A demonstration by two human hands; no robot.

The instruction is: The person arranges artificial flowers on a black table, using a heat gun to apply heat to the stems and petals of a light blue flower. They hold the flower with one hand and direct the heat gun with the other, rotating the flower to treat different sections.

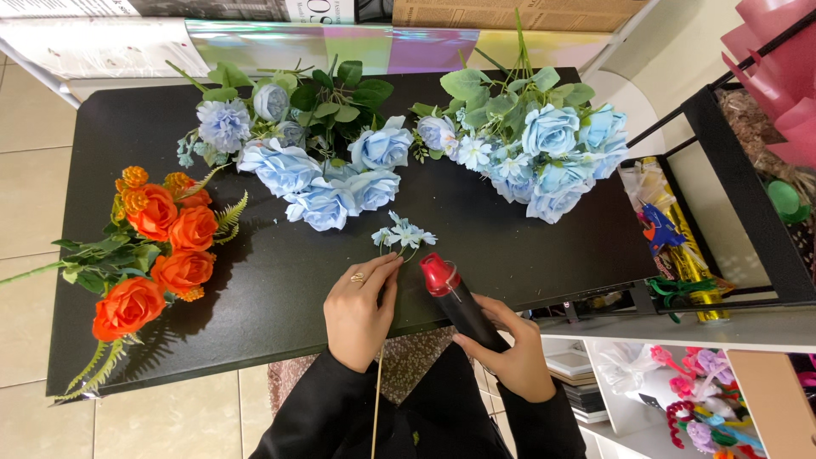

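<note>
1. Left hand (359, 310) at lower centre of the frame, fingertips pinched together on the stems of a small blue flower sprig (403, 235) lying on the black tabletop (280, 280).
2. Right hand (508, 350) just right of it, grip clamped around a black tool with a red tip (455, 297), tip close beside the sprig.
3. Blue rose bunches (327, 170) across the top; orange roses (157, 246) at left.

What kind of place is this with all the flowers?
Probably a flower-craft workspace or small florist's shop: fake blue roses and orange roses lie on a black table, beside wrapping-paper rolls.
</note>
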